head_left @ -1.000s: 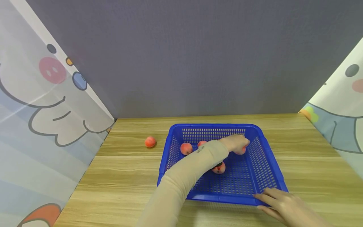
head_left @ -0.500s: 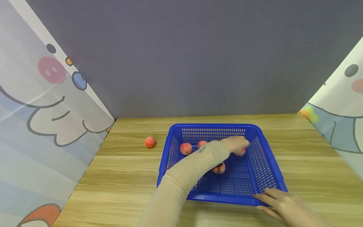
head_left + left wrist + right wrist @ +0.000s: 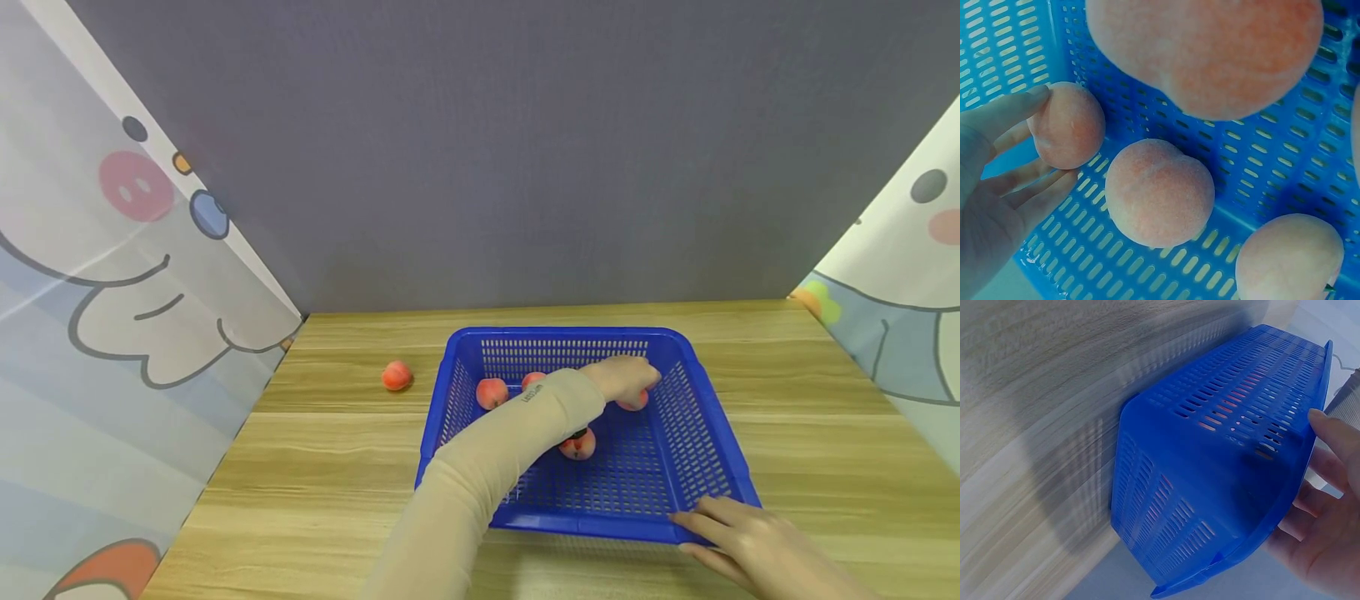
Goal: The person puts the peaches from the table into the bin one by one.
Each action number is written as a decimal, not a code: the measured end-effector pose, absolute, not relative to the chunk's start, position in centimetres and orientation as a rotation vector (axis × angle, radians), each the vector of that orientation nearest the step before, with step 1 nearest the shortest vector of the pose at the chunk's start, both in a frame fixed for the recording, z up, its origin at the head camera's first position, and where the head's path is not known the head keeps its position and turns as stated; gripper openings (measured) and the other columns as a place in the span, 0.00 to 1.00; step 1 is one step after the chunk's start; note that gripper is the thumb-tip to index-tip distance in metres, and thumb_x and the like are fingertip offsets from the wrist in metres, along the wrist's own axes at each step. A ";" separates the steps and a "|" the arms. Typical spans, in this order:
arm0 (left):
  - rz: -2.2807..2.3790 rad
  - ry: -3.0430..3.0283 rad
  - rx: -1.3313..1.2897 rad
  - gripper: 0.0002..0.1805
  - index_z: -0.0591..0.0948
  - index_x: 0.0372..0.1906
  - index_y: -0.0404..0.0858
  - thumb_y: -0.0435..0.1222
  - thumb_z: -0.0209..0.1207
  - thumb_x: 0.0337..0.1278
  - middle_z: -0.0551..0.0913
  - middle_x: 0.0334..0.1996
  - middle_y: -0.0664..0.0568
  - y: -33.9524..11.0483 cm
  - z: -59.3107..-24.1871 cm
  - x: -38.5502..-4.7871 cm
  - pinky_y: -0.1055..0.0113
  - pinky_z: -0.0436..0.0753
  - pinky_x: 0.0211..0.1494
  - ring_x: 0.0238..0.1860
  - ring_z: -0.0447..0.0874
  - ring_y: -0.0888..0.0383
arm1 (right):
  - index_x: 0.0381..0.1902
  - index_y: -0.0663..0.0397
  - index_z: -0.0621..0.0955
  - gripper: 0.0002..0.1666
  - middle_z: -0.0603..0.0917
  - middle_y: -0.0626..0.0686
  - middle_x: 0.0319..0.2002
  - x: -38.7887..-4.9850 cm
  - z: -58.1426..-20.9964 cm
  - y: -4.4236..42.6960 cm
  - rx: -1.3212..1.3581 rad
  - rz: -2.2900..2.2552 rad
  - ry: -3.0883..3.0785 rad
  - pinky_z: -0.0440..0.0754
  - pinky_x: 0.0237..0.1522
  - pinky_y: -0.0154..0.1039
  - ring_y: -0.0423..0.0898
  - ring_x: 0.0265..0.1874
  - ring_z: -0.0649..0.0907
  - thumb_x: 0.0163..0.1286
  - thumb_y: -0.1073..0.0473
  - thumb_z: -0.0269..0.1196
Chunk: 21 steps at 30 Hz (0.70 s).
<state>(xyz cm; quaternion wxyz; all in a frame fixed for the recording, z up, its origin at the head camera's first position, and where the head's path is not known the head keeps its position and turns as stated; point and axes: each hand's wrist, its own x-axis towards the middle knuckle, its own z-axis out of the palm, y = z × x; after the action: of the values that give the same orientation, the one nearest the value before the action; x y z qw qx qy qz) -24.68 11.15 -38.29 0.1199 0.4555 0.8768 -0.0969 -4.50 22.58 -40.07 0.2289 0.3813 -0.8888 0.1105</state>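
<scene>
A blue slotted plastic basket (image 3: 585, 527) stands on the table with several reddish peaches inside. Reaching deep into it, my left hand (image 3: 624, 379) is at a peach (image 3: 1069, 125) by the right side of the basket. In the left wrist view the thumb lies on one side of that peach and the fingers on the other; the head view hides most of it. Beside it on the basket floor is another peach (image 3: 1160, 194). My right hand (image 3: 738, 537) grips the near right corner rim, thumb outside and fingers over the edge in the right wrist view.
One loose peach (image 3: 397, 376) lies on the wooden table (image 3: 315, 467), left of the basket. A grey panel (image 3: 525, 167) rises behind the table. Cartoon-printed curtains (image 3: 112, 317) hang at both sides. My left sleeve covers part of the basket.
Very little differs. My left hand stays at the same peach with only a slight shift of the wrist, and my right hand keeps its place on the rim.
</scene>
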 end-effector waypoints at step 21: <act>-0.338 2.556 1.314 0.17 0.75 0.48 0.47 0.41 0.59 0.51 0.74 0.43 0.61 10.6 -36.6 -24.5 0.77 0.69 0.45 0.45 0.70 0.67 | 0.32 0.44 0.82 0.14 0.79 0.42 0.26 -4.5 -40.1 22.7 1.026 0.294 -2.500 0.76 0.19 0.32 0.37 0.24 0.78 0.47 0.46 0.67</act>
<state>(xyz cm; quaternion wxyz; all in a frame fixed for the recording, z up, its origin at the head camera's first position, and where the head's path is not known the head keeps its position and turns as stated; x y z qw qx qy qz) -24.48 10.64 -36.58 0.1235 0.4505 0.8766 -0.1160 -4.49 22.72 -40.10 0.2101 0.3690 -0.8992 0.1056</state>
